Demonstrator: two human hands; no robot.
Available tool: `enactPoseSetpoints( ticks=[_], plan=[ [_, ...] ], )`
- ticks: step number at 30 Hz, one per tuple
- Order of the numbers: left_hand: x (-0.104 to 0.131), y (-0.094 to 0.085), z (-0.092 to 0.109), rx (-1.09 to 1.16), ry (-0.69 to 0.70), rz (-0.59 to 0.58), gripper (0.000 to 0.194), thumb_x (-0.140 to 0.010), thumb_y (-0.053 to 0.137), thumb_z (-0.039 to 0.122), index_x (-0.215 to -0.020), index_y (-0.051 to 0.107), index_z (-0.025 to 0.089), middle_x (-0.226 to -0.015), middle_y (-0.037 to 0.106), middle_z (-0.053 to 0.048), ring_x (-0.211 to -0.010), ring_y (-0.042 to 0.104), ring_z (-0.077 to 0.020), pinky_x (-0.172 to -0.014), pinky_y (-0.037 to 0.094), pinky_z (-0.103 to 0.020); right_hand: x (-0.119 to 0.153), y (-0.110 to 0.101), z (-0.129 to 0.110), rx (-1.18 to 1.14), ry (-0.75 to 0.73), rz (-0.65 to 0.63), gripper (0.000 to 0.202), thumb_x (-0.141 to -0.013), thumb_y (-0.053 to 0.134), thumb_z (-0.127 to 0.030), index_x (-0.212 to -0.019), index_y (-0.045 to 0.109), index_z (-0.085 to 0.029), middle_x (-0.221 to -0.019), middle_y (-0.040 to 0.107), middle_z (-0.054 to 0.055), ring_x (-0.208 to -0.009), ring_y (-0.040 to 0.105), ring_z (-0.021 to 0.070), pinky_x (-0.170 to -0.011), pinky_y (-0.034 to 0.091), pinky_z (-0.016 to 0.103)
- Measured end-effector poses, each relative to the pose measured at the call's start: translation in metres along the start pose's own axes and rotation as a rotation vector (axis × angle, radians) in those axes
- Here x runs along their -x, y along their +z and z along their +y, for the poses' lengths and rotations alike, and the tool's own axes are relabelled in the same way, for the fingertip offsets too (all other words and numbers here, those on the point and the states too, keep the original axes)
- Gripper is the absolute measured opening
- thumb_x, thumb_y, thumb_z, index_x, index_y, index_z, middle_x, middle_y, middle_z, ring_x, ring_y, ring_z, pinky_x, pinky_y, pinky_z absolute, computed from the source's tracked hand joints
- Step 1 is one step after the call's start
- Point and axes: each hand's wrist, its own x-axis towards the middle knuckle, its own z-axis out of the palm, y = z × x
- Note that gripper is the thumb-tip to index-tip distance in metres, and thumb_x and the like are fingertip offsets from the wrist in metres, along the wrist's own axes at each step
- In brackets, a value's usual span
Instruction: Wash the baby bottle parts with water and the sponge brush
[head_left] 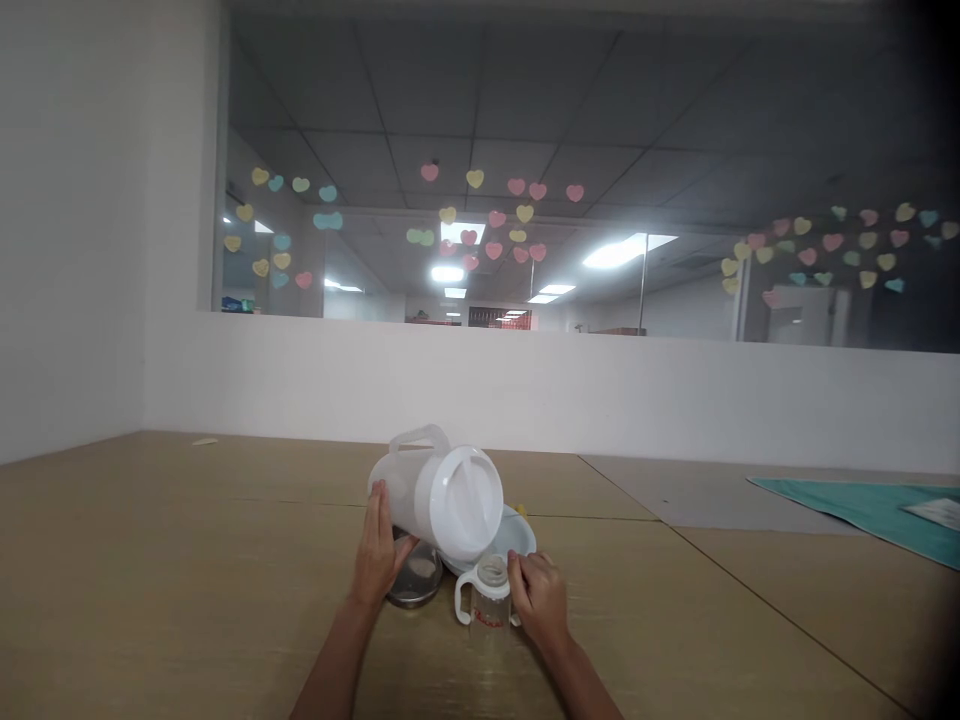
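A translucent plastic pitcher (409,487) with a round white lid (466,503) is tilted to the right, its lid end lower than its base. My left hand (381,558) grips it from beneath and the left side. My right hand (541,598) is closed around the right handle of a clear two-handled baby bottle (490,605), which stands upright without a cap. The bottle has a white handle ring and red lettering. The pitcher's lid is above and slightly left of the bottle's open mouth, apart from it.
Behind the bottle sits a pale blue bowl (521,533), partly hidden, with something small and yellow at its rim. A round metal dish (415,578) lies beside my left hand. A teal cloth (847,503) is at the far right, and a white wall (525,390) bounds the table.
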Motion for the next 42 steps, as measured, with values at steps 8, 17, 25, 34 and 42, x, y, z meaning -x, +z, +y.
enactPoseSetpoints(
  ticks=[8, 17, 25, 34, 42],
  plan=[
    [0.0, 0.001, 0.0, -0.017, 0.019, 0.003, 0.08, -0.089, 0.049, 0.035, -0.147, -0.003, 0.015, -0.147, 0.025, -0.025, -0.138, 0.024, -0.0332, -0.106, 0.037, -0.054, -0.001, -0.001, -0.001, 0.003, 0.014, -0.014, 0.045, -0.094, 0.037, -0.027, -0.051, 0.048, -0.019, -0.047, 0.047, 0.0, -0.047, 0.043, 0.0112, -0.055, 0.028, 0.026],
    [0.0, 0.004, 0.005, 0.155, -0.307, 0.1, 0.084, -0.087, 0.052, 0.041, -0.147, -0.001, 0.015, -0.151, 0.015, -0.023, -0.14, 0.018, -0.0344, -0.11, 0.027, -0.054, 0.0, -0.001, -0.001, -0.001, 0.019, -0.03, 0.047, -0.094, 0.036, -0.028, -0.05, 0.048, -0.019, -0.047, 0.046, 0.0, -0.047, 0.041, 0.011, -0.055, 0.028, 0.026],
    [-0.005, 0.004, -0.011, 0.134, -0.673, 0.398, 0.09, -0.079, 0.058, 0.055, -0.143, 0.017, 0.007, -0.137, 0.033, -0.026, -0.131, 0.031, -0.0377, -0.108, 0.029, -0.053, 0.0, -0.002, -0.001, -0.007, 0.011, -0.016, 0.047, -0.095, 0.035, -0.027, -0.05, 0.049, -0.019, -0.047, 0.047, 0.0, -0.047, 0.042, 0.0107, -0.054, 0.028, 0.026],
    [-0.005, 0.002, -0.016, 0.063, -0.766, 0.422, 0.097, -0.077, 0.059, 0.058, -0.145, 0.011, 0.008, -0.142, 0.026, -0.027, -0.134, 0.026, -0.0398, -0.109, 0.028, -0.054, -0.001, -0.003, -0.001, -0.008, 0.023, -0.015, 0.047, -0.095, 0.035, -0.028, -0.05, 0.048, -0.02, -0.046, 0.047, 0.0, -0.047, 0.042, 0.0111, -0.054, 0.028, 0.026],
    [-0.002, 0.006, -0.021, -0.013, -0.887, 0.366, 0.101, -0.075, 0.057, 0.062, -0.142, 0.015, 0.0, -0.136, 0.032, -0.032, -0.13, 0.032, -0.0429, -0.104, 0.032, -0.057, 0.001, -0.002, 0.001, 0.021, 0.037, -0.024, 0.048, -0.095, 0.034, -0.03, -0.05, 0.049, -0.019, -0.047, 0.048, 0.0, -0.048, 0.043, 0.0115, -0.053, 0.028, 0.026]
  ],
)
